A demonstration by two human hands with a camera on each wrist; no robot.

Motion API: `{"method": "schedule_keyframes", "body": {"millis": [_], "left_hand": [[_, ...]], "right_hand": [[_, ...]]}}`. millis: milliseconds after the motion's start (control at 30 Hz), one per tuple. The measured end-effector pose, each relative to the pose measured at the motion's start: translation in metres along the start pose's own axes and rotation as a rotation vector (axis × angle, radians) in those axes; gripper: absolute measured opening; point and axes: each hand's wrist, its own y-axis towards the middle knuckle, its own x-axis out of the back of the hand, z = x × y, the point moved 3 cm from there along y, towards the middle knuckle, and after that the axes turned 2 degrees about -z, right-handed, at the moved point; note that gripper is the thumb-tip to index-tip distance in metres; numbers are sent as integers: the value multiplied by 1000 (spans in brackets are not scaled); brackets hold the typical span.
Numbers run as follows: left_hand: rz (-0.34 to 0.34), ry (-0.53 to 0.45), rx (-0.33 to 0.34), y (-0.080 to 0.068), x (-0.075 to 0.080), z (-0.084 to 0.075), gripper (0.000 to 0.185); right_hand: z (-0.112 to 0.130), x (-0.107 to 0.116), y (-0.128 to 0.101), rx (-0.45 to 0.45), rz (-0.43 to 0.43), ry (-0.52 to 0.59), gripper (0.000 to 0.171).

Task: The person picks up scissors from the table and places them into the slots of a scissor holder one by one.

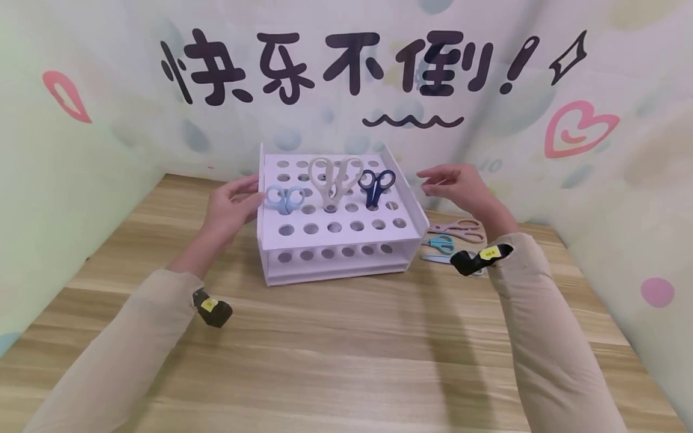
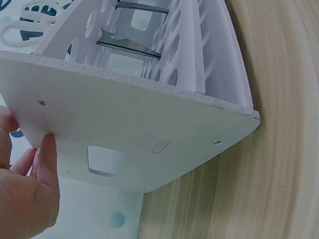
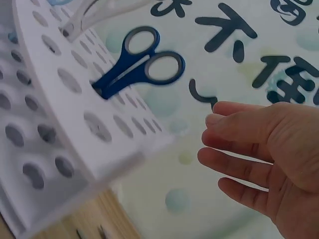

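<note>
A white rack (image 1: 325, 240) with rows of round holes stands on the table. Three scissors sit in it with handles up: a light blue pair (image 1: 285, 205), a larger pale pair (image 1: 331, 201) and a dark blue pair (image 1: 373, 197). Below the top panel, metal blades (image 2: 130, 46) show in the left wrist view. My left hand (image 1: 230, 207) touches the rack's left side panel (image 2: 124, 119), fingertips against its outer face. To the right of the rack, my right hand (image 1: 455, 185) hovers in the air with nothing in it, fingers slightly bent and spread apart.
Beside the rack's right side lie a pink pair of scissors (image 1: 459, 230), a teal pair (image 1: 443, 243) and a pale blue pair (image 1: 436, 258), partly behind the right wrist camera (image 1: 479, 260). A printed cloth wall (image 1: 325, 120) rises behind the wooden table (image 1: 325, 349).
</note>
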Motion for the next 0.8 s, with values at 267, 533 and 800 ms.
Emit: {"method": "schedule_keyframes", "body": {"millis": [267, 533, 800], "left_hand": [[-5, 3, -8, 1, 1, -3, 48], [-3, 7, -16, 2, 1, -2, 47], [-9, -4, 0, 3, 0, 1, 47]], "right_hand": [[-44, 14, -33, -24, -19, -20, 36], [-95, 14, -67, -110, 46, -71, 44], [-134, 8, -97, -125, -13, -104, 45]]}}
